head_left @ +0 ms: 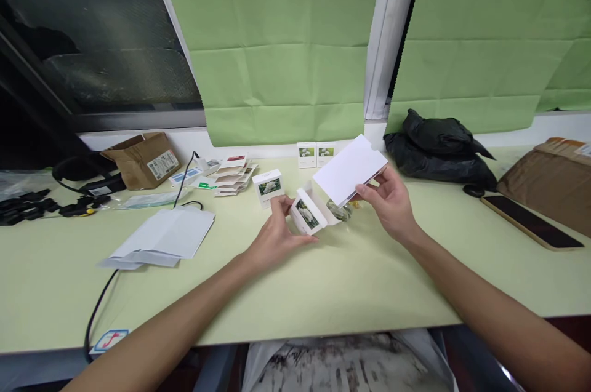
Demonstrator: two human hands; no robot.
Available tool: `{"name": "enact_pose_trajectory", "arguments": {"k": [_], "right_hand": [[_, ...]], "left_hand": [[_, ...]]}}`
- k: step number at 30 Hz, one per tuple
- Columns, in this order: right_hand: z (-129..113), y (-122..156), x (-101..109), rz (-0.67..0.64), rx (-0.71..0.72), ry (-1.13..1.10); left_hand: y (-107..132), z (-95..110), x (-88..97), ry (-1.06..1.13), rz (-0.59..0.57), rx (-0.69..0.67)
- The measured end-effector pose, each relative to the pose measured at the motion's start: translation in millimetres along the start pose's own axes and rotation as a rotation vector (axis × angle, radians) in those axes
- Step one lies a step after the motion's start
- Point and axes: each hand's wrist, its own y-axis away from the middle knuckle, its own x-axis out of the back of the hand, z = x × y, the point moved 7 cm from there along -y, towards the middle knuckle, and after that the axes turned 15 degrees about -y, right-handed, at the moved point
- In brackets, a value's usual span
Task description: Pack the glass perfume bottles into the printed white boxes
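Note:
My left hand [279,233] grips a small white box [307,212] with a picture of white flowers on its front; a flap stands up at its top. In my right hand [386,200] is a white card [349,169], pinched between thumb and fingers and tilted just above and to the right of the box. It may be a thin stack of cards, as a darker edge shows beneath. Under it lies a clear wrapper [340,210] with a greenish print, partly hidden. Close behind my left hand stands another flower-printed box [268,188].
Two small boxes [316,155] stand by the wall. Packets [233,176] are piled left of centre, near folded white paper [161,235], a black cable [99,312] and an open carton [143,161]. Rightward lie a black bag [438,149], a phone [530,221] and a brown parcel [549,180].

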Motion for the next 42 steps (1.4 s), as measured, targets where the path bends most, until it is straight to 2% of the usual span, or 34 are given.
{"name": "enact_pose_trajectory", "arguments": {"k": [5,14,19,23,29,32,37,42], "right_hand": [[1.7,6.7,-7.7,-0.016,0.004,0.009],[9.5,15.8,-18.2,-0.095,-0.008,0.031],[7.7,16.5,-17.8,-0.139,0.006,0.138],[2.7,17.2,-17.4,-0.174,0.044,0.19],[-1.4,20.2,-23.2,-0.277,0.03,0.247],[-3.4,20.5,-22.9,-0.282,0.034,0.269],[-1.4,20.0,-19.7,-0.272,0.02,0.313],[-6.0,20.9,-18.7,-0.285,0.123,0.452]], "left_hand": [[1.7,-0.5,-3.9,-0.058,-0.05,0.015],[6.4,10.5,-6.7,-0.038,-0.104,-0.05],[6.9,16.7,0.4,-0.005,-0.03,-0.095],[8.1,16.6,-1.2,0.02,-0.005,-0.166],[10.0,24.9,3.5,0.006,0.096,-0.4],[11.0,31.3,8.5,-0.004,0.137,-0.493],[11.7,36.2,14.6,-0.013,0.171,-0.501],[13.4,37.3,19.6,-0.082,0.193,-0.476]]}}
